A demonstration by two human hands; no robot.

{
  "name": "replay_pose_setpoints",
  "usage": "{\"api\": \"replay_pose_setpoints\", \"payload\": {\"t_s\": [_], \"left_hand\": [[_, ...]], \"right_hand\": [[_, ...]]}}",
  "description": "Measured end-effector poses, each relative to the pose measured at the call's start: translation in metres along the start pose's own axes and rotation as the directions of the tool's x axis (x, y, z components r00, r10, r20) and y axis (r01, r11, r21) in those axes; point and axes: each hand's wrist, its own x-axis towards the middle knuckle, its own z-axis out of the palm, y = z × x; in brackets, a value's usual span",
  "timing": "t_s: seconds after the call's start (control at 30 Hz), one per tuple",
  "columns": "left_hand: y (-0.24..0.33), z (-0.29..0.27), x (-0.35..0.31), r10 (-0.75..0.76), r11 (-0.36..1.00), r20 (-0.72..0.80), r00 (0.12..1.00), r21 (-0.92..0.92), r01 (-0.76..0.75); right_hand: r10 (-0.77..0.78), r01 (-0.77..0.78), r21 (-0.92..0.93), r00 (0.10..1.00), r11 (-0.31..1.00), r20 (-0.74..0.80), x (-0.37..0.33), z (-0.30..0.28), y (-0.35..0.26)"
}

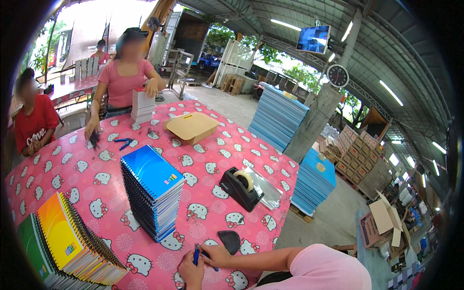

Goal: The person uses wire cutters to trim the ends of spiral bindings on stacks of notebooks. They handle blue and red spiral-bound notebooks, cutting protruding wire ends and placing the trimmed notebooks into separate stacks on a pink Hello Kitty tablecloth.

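My left hand (192, 271) and my right hand (217, 255) are close together at the table's near edge, both closed around a small pair of blue-handled pliers (195, 257). The plier jaws point away from me; whether anything is in them is too small to tell. Just beyond my right hand lies a dark, rounded flat piece (229, 240). A tall stack of blue spiral notebooks (153, 181) stands in front of my hands. To the left are stacks of yellow-orange spiral notebooks (65, 232) and green spiral notebooks (35, 249).
A black tape dispenser (241, 188) and clear plastic sheets (266, 191) lie on the pink patterned table (203, 169). Farther off are a brown cardboard piece (192, 125) and other blue pliers (124, 143). A co-worker (128, 79) across the table touches a white stack (143, 106).
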Motion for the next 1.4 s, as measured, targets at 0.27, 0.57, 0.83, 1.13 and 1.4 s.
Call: {"api": "replay_pose_setpoints", "payload": {"t_s": [0.27,0.57,0.83,1.13,1.4], "left_hand": [[0.003,-0.005,0.0,0.015,1.0,0.001,1.0,-0.021,-0.015],[0.004,-0.003,-0.002,-0.01,1.0,0.004,1.0,0.004,0.01],[0.014,-0.006,-0.004,-0.006,1.0,-0.013,1.0,0.006,0.006],[0.0,0.0,-0.001,0.014,1.0,-0.015,1.0,0.01,-0.014],[0.001,-0.002,0.001,0.009,1.0,0.012,1.0,-0.003,-0.009]], "right_hand": [[0.016,-0.015,-0.018,0.999,1.0,0.031,0.002,0.0,-0.001],[0.053,-0.052,-0.013,0.997,0.999,0.048,-0.001,0.002,0.001],[0.004,-0.004,-0.005,0.999,1.0,0.04,-0.001,0.002,0.006],[-0.004,0.004,-0.011,1.0,1.0,-0.007,0.0,0.002,0.0],[-0.013,0.013,-0.022,0.999,1.0,0.031,0.0,0.0,0.005]]}}
